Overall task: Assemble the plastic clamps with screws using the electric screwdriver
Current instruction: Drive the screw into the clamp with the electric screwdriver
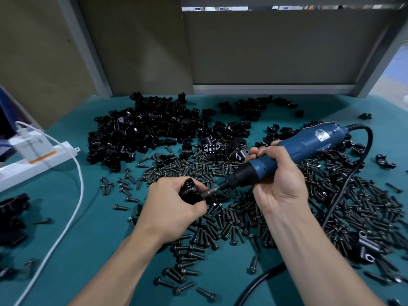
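Observation:
My left hand (174,206) grips a black plastic clamp (189,191) just above the teal table. My right hand (276,180) is wrapped around the blue electric screwdriver (287,151), which lies nearly level and points left. Its metal bit (212,191) touches the right side of the clamp. Any screw at the bit's tip is hidden by my fingers. A big heap of black clamp halves (150,131) lies at the back of the table. Loose black screws (231,219) are spread under and around both hands.
A white power strip (37,160) with a plugged-in charger and a white cable (77,195) sits at the left. Finished black clamps (13,208) lie at the left edge. The screwdriver's black cord (353,173) loops over the screws at right. Grey panels close the back.

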Available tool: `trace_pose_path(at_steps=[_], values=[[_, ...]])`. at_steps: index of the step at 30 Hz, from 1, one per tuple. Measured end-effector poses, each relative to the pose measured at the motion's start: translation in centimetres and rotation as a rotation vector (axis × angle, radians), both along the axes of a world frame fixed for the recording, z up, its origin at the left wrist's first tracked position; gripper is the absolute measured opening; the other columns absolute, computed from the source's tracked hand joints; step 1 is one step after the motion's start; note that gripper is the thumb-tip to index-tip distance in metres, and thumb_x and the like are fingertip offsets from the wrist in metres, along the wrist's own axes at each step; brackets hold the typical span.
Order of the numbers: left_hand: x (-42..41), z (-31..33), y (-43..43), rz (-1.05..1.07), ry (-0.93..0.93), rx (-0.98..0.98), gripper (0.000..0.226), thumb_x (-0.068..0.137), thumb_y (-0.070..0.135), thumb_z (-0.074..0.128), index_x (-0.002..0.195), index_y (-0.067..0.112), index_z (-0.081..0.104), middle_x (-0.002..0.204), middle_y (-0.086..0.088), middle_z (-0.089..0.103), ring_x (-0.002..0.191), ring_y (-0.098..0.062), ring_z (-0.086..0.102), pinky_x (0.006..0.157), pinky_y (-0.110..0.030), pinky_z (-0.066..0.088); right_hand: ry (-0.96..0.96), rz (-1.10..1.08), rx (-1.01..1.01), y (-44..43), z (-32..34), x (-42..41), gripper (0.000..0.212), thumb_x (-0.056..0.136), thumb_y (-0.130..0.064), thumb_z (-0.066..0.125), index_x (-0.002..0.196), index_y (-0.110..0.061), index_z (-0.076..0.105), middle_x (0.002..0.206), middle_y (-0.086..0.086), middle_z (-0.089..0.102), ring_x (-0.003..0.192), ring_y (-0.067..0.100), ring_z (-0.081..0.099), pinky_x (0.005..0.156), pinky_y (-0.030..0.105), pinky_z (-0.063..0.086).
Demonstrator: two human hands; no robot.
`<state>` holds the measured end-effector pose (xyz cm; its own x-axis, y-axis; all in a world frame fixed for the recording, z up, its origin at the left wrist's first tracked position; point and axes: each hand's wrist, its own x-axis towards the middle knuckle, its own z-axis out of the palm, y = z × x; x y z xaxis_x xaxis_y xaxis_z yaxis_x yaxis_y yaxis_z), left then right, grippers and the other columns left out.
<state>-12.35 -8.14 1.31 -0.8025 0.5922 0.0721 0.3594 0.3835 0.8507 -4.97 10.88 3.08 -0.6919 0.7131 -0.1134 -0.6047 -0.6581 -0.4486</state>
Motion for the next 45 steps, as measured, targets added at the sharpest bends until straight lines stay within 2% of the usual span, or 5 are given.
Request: trace_pose_path(at_steps=[16,20,30,39,45], values=[[0.3,0.1,0.1,0.038,0.004,-0.018,0.031,0.075,0.012,0.082,0.081,0.042,0.077,0.063,0.006,0.072,0.049,-0.020,0.065,0.047,-0.035,0.053,0.021,0.032,0.016,-0.3,-0.1,0.0,0.029,0.086,0.015,0.053,0.096,-0.012,0.054,0.074,0.009,0.059,0.070,0.021,0.065,0.065,0.029,0.056],[0.2,0.0,0.0,0.036,-0.013,-0.009,0.034,0.075,0.011,0.082,0.083,0.044,0.077,0.061,0.005,0.072,0.044,-0.011,0.059,0.044,-0.030,0.050,0.044,0.042,0.008,-0.3,-0.2,-0.1,0.029,0.086,0.015,0.052,0.096,-0.012,0.054,0.075,0.009,0.059,0.068,0.021,0.065,0.065,0.029,0.057],[-0.1,-0.1,-0.1,0.007,-0.175,0.013,0.027,0.077,0.007,0.078,0.080,0.034,0.077,0.062,-0.008,0.072,0.046,-0.020,0.063,0.043,-0.029,0.051,0.164,0.113,0.160,0.1,0.2,0.0,0.036,0.077,0.008,0.054,0.107,-0.011,0.053,0.073,0.007,0.055,0.071,0.020,0.062,0.071,0.031,0.055],[-0.3,0.7,-0.2,-0.063,-0.125,0.023,0.051,0.075,0.011,0.088,0.106,0.048,0.073,0.082,0.020,0.076,0.052,-0.003,0.063,0.051,-0.014,0.046,0.075,0.118,0.026,1.1,0.0,0.7,0.034,0.069,0.008,0.059,0.097,-0.011,0.060,0.075,0.007,0.057,0.071,0.020,0.064,0.086,0.033,0.049],[-0.3,0.7,0.0,-0.101,-0.254,0.106,0.047,0.079,0.002,0.087,0.102,0.042,0.076,0.072,-0.001,0.075,0.049,-0.018,0.059,0.044,-0.028,0.046,0.118,0.131,0.060,1.4,0.0,0.9,0.040,0.074,0.007,0.058,0.108,-0.013,0.058,0.078,0.007,0.056,0.074,0.018,0.063,0.082,0.031,0.050]])
